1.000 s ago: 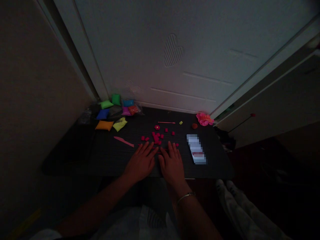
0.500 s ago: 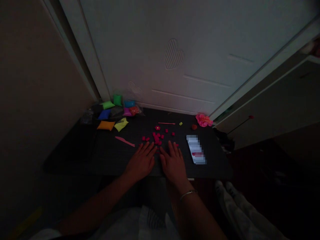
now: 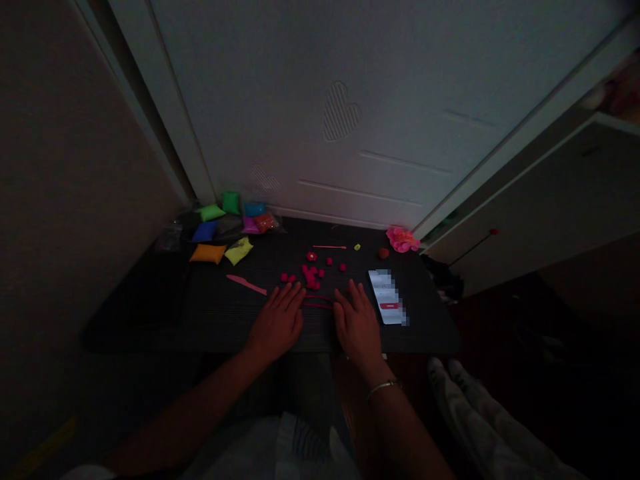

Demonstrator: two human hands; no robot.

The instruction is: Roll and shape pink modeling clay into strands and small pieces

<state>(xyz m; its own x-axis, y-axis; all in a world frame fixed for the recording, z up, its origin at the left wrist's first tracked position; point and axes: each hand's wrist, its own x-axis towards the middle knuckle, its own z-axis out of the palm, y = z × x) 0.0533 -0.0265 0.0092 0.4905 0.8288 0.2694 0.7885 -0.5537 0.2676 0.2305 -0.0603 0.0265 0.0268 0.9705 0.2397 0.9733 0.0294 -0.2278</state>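
Note:
My left hand [image 3: 277, 319] lies flat on the dark table, fingers stretched forward. Flat to its right is my right hand [image 3: 357, 323], with a thin bracelet on the wrist. Two thin red clay strands [image 3: 319, 306] run across the gap between them, their ends under my fingers. Just beyond the fingertips sits a cluster of small red clay pieces [image 3: 311, 277], with several loose lumps around it. Behind them is a little red clay flower [image 3: 311, 257] with a pale centre. A pink plastic knife [image 3: 247, 285] lies beyond my left hand.
Packets of coloured clay, such as an orange packet [image 3: 207, 253] and a yellow packet [image 3: 239, 251], are at the back left. A lit phone [image 3: 387, 298] lies right of my right hand. A thin pink tool [image 3: 329, 247] and a pink flower [image 3: 403, 239] are at the back.
My hands have moved apart, the right one to the right. The red strands now show in the wider gap between them. The view has shifted slightly.

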